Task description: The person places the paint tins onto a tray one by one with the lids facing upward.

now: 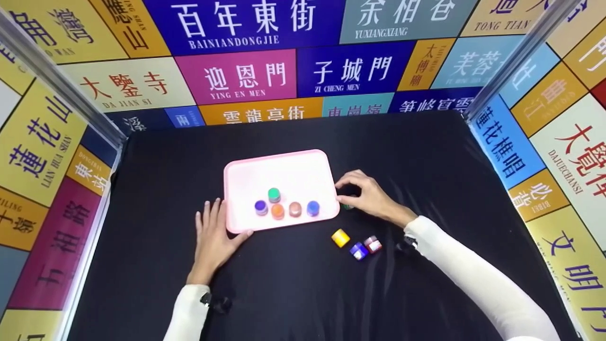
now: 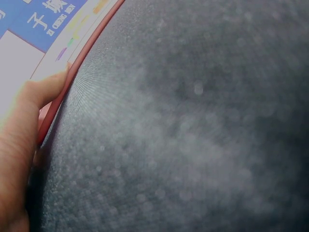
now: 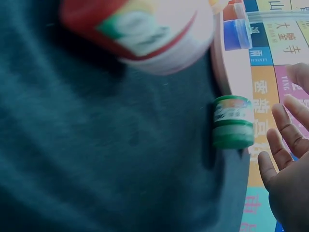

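A white tray with a pink rim lies on the black cloth. Standing in it are small paint jars: green, purple, orange, brown and blue. My left hand rests at the tray's front left corner, fingers straight along the side, thumb on the front rim. At the right rim are the fingertips of my right hand, its fingers spread in the right wrist view. Another green jar, mostly hidden in the head view, sits beside the tray under this hand.
On the cloth right of the tray's front corner lie a yellow jar, a dark blue jar and a red jar. Panels with Chinese lettering wall in the back and both sides.
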The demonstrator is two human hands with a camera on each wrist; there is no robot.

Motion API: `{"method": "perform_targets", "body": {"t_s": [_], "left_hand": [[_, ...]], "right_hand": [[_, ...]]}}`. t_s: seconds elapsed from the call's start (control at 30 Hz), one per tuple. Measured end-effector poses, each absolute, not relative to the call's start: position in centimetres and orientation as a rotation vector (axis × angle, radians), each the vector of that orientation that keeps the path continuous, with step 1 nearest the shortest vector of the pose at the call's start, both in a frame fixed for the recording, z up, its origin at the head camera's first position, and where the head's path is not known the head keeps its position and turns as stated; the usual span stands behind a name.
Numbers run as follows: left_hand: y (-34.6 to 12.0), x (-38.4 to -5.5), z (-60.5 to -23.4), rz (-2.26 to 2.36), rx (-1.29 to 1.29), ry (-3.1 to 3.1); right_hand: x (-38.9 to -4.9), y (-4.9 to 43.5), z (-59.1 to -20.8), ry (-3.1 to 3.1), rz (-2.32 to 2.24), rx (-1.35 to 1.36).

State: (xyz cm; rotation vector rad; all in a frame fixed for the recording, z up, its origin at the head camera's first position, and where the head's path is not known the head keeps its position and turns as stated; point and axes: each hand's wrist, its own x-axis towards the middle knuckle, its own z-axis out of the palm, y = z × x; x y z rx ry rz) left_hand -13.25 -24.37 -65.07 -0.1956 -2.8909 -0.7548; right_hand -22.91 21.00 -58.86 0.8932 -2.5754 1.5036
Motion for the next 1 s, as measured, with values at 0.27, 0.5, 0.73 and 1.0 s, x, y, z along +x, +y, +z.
{"method": "perform_targets", "body": {"t_s": [0.27,0.5,0.73,1.0], "left_hand": [[-24.4,-13.3,-65.1,-0.746,-0.195,-2.884],[-24.3,-13.3,-65.1,-0.755,-0.195,-2.89],[-24.3,-13.3,-65.1,-0.753,-0.198,-2.891],[-24.3,-13.3,-65.1,-0.761,-0.201,-2.878]], "right_hand": [[-21.6,22.3,-60.1,-2.583,1.541,0.801],[-19.8,22.4,-58.5,-2.61,1.549,0.751],[-19.4,22.9,-58.1,-2.603,1.585,0.731],[-19.5,23.3,-59.1,-2.588,1.584,0.759]]}}
